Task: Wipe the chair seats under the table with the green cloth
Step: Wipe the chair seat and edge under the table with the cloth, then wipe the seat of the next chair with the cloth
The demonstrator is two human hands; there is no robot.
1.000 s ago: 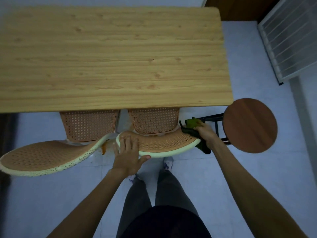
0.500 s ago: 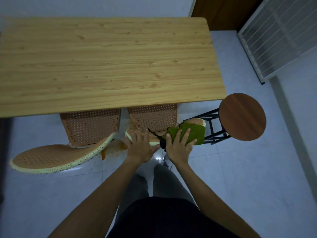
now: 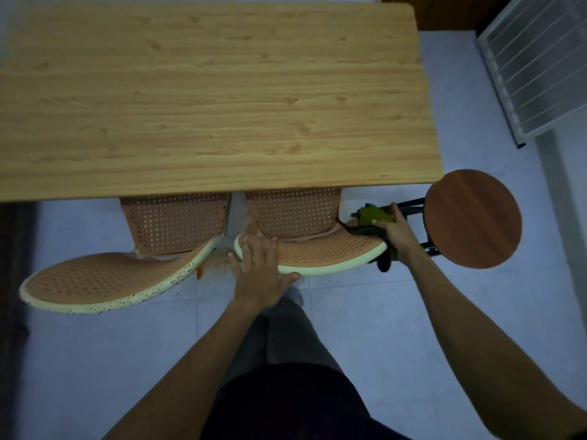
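Two orange perforated chairs with cream rims are tucked under the wooden table (image 3: 206,90). The right chair (image 3: 330,249) shows its backrest top and part of its seat. My left hand (image 3: 259,265) rests flat on the left end of that backrest, thumb hooked under the rim. My right hand (image 3: 395,231) grips the green cloth (image 3: 371,215) against the backrest's right end; a dark part of the cloth hangs below the rim. The left chair (image 3: 104,277) stands untouched.
A round brown stool (image 3: 473,217) on a black metal frame stands just right of my right hand. A white wire rack (image 3: 536,61) leans at the far right. My legs stand on the pale tiled floor (image 3: 95,360) behind the chairs. An orange stain marks the floor between the chairs.
My right hand has swept the cloth from beside my left hand out to the right end of the backrest. My left hand stays on the backrest's left end.
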